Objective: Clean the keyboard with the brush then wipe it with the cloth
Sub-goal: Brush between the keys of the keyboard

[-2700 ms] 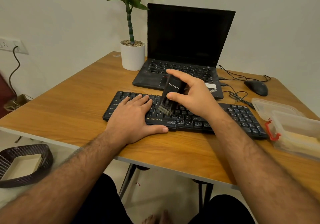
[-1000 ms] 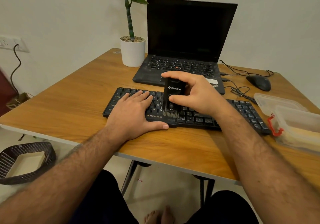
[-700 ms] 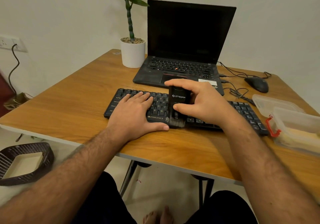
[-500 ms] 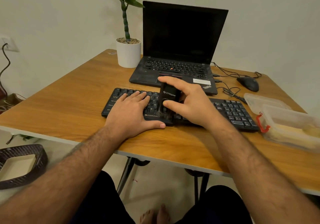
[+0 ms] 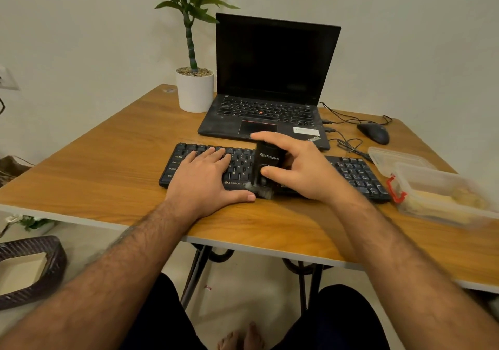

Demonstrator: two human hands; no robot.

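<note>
A black keyboard (image 5: 356, 172) lies across the wooden table (image 5: 113, 160) in front of me. My left hand (image 5: 208, 179) lies flat on its left half, fingers straight, thumb along the front edge. My right hand (image 5: 299, 168) grips a black brush (image 5: 266, 164) upright over the middle of the keyboard, thumb on its front. The bristles are blurred and reach the keyboard's front edge by the logo. A pale yellow thing, maybe the cloth, lies in a clear plastic box (image 5: 442, 195) at the right.
An open black laptop (image 5: 272, 85) stands behind the keyboard, with a potted plant (image 5: 194, 87) to its left. A black mouse (image 5: 374, 132) and its tangled cable lie at the back right. The box's lid (image 5: 397, 157) rests beside it. A woven basket (image 5: 29, 268) sits on the floor, left.
My right hand has drawn the brush from the upper key rows down to the keyboard's front edge. My left hand stays flat on the left half.
</note>
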